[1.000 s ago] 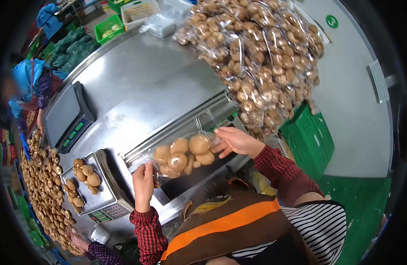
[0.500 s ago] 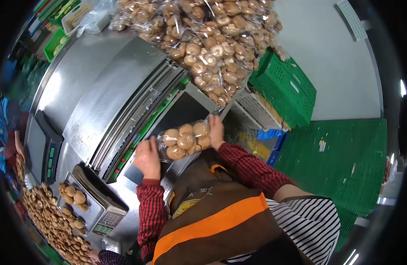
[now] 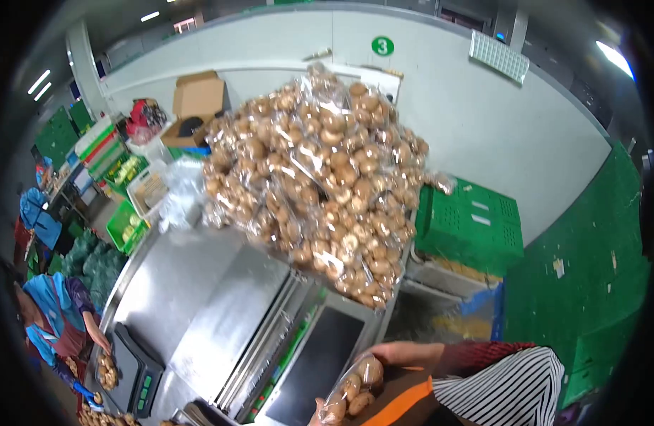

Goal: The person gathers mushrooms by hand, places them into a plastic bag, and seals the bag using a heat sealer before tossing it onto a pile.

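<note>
A clear-wrapped pack of brown mushrooms (image 3: 354,389) is tilted near my apron at the bottom of the head view. My right hand (image 3: 401,353) grips its upper right end, fingers curled round the film. Only a small part of my left hand (image 3: 317,412) shows, closed at the pack's lower left end. The wrapping machine's dark plate (image 3: 320,362) lies just left of the pack, beside its rollers (image 3: 266,341). Beyond the plate rises a large heap of wrapped mushroom packs (image 3: 320,177).
Green crates (image 3: 472,224) stand right of the heap. A scale (image 3: 135,369) sits on the steel table (image 3: 178,298), with loose mushrooms (image 3: 107,370) and a co-worker in a blue vest (image 3: 50,302) beside it. A cardboard box (image 3: 199,99) is at the back.
The head view has tilted up toward the heap and wall. Both hands have drawn the mushroom pack off the plate toward my body, and it is now more tilted.
</note>
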A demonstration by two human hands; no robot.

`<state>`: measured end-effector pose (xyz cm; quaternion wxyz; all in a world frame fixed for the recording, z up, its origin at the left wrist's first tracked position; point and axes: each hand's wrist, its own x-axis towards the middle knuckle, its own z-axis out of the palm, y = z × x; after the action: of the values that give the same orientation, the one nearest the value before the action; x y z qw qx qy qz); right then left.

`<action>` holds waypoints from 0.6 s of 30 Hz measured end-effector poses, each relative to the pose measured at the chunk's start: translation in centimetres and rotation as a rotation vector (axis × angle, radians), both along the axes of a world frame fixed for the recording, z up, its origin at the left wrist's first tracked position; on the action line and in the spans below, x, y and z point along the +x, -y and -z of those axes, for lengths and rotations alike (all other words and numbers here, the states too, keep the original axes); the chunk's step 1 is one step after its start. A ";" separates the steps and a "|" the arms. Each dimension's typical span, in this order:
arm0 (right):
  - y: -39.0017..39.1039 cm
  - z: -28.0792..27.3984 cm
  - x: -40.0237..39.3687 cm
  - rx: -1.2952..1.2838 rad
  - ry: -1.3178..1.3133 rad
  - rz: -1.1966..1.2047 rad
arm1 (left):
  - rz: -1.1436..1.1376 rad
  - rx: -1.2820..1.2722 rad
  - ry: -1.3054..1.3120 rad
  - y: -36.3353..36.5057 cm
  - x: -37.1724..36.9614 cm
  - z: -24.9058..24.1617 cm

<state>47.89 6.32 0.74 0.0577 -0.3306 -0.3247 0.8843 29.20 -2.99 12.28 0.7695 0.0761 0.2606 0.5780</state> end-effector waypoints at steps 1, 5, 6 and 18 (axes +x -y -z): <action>-1.0 -1.2 -0.4 0.368 0.027 -0.113 | -0.006 0.002 0.052 -1.0 -0.1 0.4; -10.1 -0.7 -3.8 0.663 0.000 0.152 | -0.160 0.016 0.312 -5.8 -1.8 4.2; -14.2 -3.8 -4.8 0.788 -0.072 0.181 | -0.210 0.055 0.358 -7.5 -2.8 5.1; -49.6 -18.9 -13.6 0.456 -0.353 0.881 | -0.586 -0.234 -0.554 -2.9 -9.2 10.5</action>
<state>34.30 55.90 19.64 0.5481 -0.2609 -0.3246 0.7254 19.95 -0.11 1.75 0.4770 0.0634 0.5321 0.6967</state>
